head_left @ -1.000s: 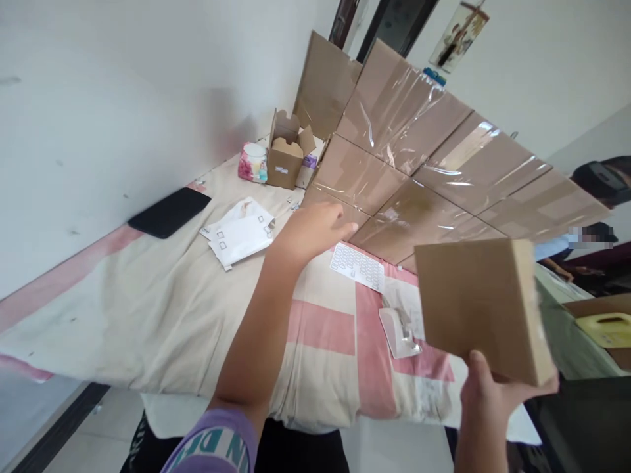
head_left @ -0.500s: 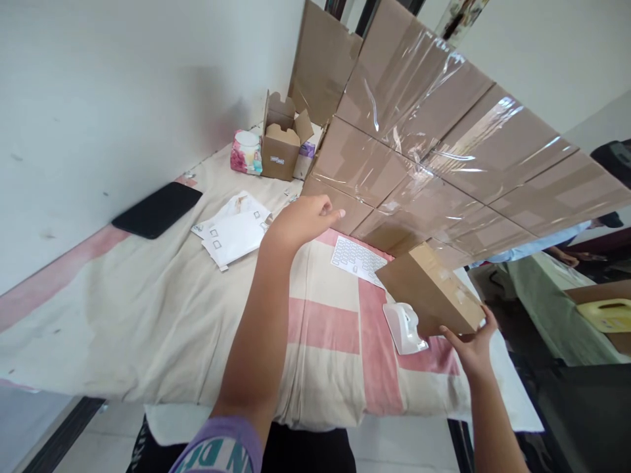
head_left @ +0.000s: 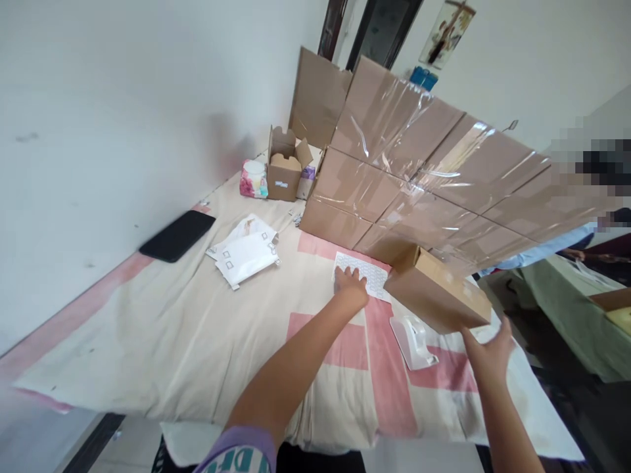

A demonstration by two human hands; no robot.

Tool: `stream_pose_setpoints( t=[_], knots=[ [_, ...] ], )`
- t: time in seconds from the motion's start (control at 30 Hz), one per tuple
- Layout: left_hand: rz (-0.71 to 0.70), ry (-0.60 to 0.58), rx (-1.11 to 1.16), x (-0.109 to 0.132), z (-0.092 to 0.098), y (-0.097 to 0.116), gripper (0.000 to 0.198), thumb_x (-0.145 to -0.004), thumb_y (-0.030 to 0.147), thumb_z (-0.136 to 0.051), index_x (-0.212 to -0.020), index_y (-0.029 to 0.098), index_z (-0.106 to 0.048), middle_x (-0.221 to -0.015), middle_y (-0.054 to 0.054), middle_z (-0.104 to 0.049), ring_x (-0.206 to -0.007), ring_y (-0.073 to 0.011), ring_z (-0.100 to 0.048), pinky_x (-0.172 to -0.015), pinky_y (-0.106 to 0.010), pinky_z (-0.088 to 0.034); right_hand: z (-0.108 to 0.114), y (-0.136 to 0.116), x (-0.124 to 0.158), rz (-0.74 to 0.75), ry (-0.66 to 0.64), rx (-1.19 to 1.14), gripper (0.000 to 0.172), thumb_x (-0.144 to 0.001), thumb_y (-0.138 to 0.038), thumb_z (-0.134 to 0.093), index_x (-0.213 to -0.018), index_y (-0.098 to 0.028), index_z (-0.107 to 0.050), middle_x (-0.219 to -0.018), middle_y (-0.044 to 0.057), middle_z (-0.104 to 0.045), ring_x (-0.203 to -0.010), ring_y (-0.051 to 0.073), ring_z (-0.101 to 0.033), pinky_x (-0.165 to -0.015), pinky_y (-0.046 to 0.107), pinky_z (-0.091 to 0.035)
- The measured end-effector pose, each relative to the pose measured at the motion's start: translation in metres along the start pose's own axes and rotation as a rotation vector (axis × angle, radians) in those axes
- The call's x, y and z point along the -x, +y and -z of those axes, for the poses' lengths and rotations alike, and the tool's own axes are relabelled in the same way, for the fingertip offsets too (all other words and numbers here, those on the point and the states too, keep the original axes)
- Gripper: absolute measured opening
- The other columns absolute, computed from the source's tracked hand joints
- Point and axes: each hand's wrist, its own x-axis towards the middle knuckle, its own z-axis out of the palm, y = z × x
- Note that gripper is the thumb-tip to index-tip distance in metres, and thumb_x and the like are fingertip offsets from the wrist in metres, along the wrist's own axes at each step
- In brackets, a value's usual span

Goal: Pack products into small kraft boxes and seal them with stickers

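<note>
My left hand (head_left: 351, 288) lies over the left end of a white sheet printed with rows of small label outlines (head_left: 372, 276), its fingers spread. A closed brown cardboard box (head_left: 434, 295) rests at the right, tilted in view, close to the taped cardboard wall. By the box's near right end is my right hand (head_left: 490, 345), thumb and fingers apart; whether the thumb still touches the box I cannot tell. A white tape dispenser (head_left: 414, 341) stands just in front of the box.
Taped cardboard panels (head_left: 394, 171) rise along the far side. White paper pieces (head_left: 246, 256) and a black tablet-like slab (head_left: 178, 235) lie left. Behind them stand an open small carton (head_left: 284, 177) and a floral tissue pack (head_left: 254, 179). Another person's hand (head_left: 574, 254) shows far right.
My left hand has come down and to the right, from above the cloth onto the printed sheet. My right hand has loosened from the box's end. The view has shifted slightly.
</note>
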Motion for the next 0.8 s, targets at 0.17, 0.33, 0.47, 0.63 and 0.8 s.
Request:
stream_pose_setpoints(
  t=[0.17, 0.33, 0.47, 0.63, 0.8],
  knots=[
    [0.030, -0.010, -0.029, 0.023, 0.020, -0.017, 0.053, -0.087, 0.047, -0.066, -0.131, 0.018, -0.066, -0.138, -0.017, -0.065, -0.133, -0.0358, -0.056, -0.115, -0.059, -0.034, -0.005, -0.082, 0.006, 0.271, 0.101, 0.005, 0.092, -0.076, -0.057, -0.063, -0.152, -0.009, -0.043, -0.149, 0.025, -0.046, -0.143, 0.046, -0.038, -0.117, 0.066, -0.030],
    [0.030, 0.287, -0.012, 0.049, 0.054, -0.101, 0.041, -0.088, 0.045, -0.065, -0.125, 0.026, -0.067, -0.134, -0.010, -0.067, -0.128, -0.0299, -0.058, -0.115, -0.047, -0.035, -0.046, -0.207, 0.020, 0.628, -0.025, -0.097, 0.058, -0.085, -0.043, -0.062, -0.138, -0.020, -0.054, -0.147, 0.019, -0.051, -0.139, 0.040, -0.046, -0.114, 0.065, -0.036],
    [0.311, 0.662, 0.032, 0.054, 0.107, -0.214, 0.050, -0.096, 0.037, -0.053, -0.143, 0.020, -0.047, -0.146, -0.018, -0.053, -0.137, -0.0356, -0.048, -0.114, -0.053, -0.035, -0.117, -0.330, 0.031, 0.914, -0.287, -0.352, 0.048, -0.089, -0.031, -0.057, -0.136, -0.022, -0.054, -0.148, 0.016, -0.052, -0.141, 0.033, -0.046, -0.116, 0.057, -0.040],
    [0.600, 0.846, 0.131, 0.011, 0.153, -0.321, 0.090, -0.092, 0.055, -0.061, -0.153, 0.002, -0.021, -0.152, -0.034, -0.038, -0.135, -0.0413, -0.048, -0.106, -0.054, -0.044, -0.247, -0.505, 0.004, 0.948, -0.350, -0.275, 0.074, -0.086, -0.038, -0.062, -0.151, -0.010, -0.039, -0.161, 0.018, -0.040, -0.156, 0.036, -0.017, -0.126, 0.056, -0.019],
    [0.548, 0.823, 0.142, -0.055, 0.163, -0.344, 0.100, -0.075, 0.058, -0.078, -0.158, 0.035, -0.026, -0.172, -0.012, -0.009, -0.151, -0.0457, -0.025, -0.107, -0.064, -0.045, -0.343, -0.585, -0.032, 0.501, -0.597, -0.004, 0.048, -0.088, -0.040, -0.066, -0.125, -0.009, -0.064, -0.126, 0.023, -0.069, -0.134, 0.037, -0.054, -0.116, 0.059, -0.028]
  ],
)
